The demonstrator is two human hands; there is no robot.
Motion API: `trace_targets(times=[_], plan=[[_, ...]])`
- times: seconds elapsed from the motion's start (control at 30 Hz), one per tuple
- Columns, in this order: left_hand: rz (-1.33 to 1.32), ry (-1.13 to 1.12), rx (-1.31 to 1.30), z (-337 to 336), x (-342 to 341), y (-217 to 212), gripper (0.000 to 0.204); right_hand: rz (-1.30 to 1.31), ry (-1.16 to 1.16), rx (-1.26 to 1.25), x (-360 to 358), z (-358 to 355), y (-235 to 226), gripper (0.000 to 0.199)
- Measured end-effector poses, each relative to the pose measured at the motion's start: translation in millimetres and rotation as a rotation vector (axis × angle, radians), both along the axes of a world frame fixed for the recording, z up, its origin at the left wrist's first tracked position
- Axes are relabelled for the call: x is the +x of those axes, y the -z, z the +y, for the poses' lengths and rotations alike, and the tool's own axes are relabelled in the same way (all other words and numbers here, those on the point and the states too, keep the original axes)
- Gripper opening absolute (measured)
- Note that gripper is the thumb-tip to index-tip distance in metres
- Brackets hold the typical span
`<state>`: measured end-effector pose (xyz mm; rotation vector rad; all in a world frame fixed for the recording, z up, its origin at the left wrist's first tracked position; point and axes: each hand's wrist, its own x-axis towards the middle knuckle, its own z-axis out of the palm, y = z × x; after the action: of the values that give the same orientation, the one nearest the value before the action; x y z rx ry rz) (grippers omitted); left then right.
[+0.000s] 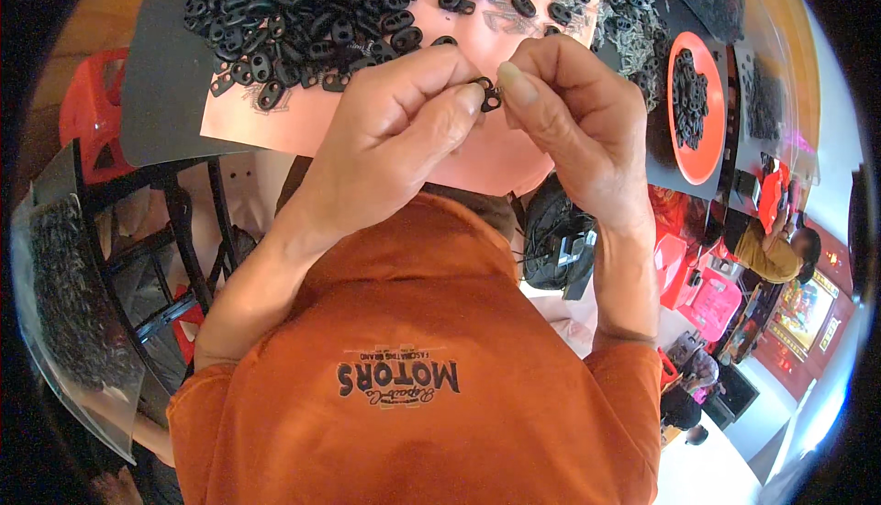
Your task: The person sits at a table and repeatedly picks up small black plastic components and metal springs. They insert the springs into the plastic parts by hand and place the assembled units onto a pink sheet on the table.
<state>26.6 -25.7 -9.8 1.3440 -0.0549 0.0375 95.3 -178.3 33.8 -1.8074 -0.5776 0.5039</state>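
Over the pink sheet (459,170), a small black two-hole cord lock (490,96) is between my two hands. My left hand (390,129) pinches it from the left between thumb and bent forefinger. From the right, the thumb and forefinger of my right hand (578,119) close on its other side; whatever else those fingertips may hold is hidden. Just beyond my hands, loose black cord locks (523,5) lie on the sheet. A big heap of black two-hole pieces (303,9) covers the far left, and small metal springs (633,23) are piled at the far right.
An orange-red oval tray (702,165) with small black parts stands on the right of the dark table (161,92). Red stools (96,119) and a black metal frame (184,230) are at left. Another person (771,252) sits off to the right.
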Motion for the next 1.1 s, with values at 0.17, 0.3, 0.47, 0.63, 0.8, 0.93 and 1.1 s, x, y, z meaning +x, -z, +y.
trace_targets(times=[0.17,0.3,0.47,0.63,0.8,0.93,1.1], plan=[[0.033,0.030,-0.025,1.4,0.0,-1.5,0.013,-0.120,-0.057,-0.024,1.0,-0.1,3.1,0.013],[0.007,-0.003,0.080,1.3,1.6,0.3,0.014,-0.175,-0.089,-0.088,1.4,2.1,0.3,0.012],[0.018,0.002,0.000,2.2,0.6,-0.1,0.013,-0.210,-0.104,-0.165,0.8,3.1,-5.8,0.013],[-0.015,0.009,-0.022,1.2,-0.6,0.5,0.012,-0.081,-0.032,-0.104,-3.0,-6.2,-10.5,0.015],[-0.013,0.012,-0.081,-0.4,-1.2,1.5,0.012,-0.269,-0.113,-0.134,-1.4,-5.4,-5.6,0.012],[-0.025,0.004,-0.058,0.0,-1.8,2.7,0.012,-0.367,-0.145,-0.133,-1.0,-3.9,-3.8,0.010],[-0.038,0.018,0.043,0.9,-3.7,4.9,0.012,-0.598,-0.208,-0.160,-0.7,0.5,-2.6,0.009]])
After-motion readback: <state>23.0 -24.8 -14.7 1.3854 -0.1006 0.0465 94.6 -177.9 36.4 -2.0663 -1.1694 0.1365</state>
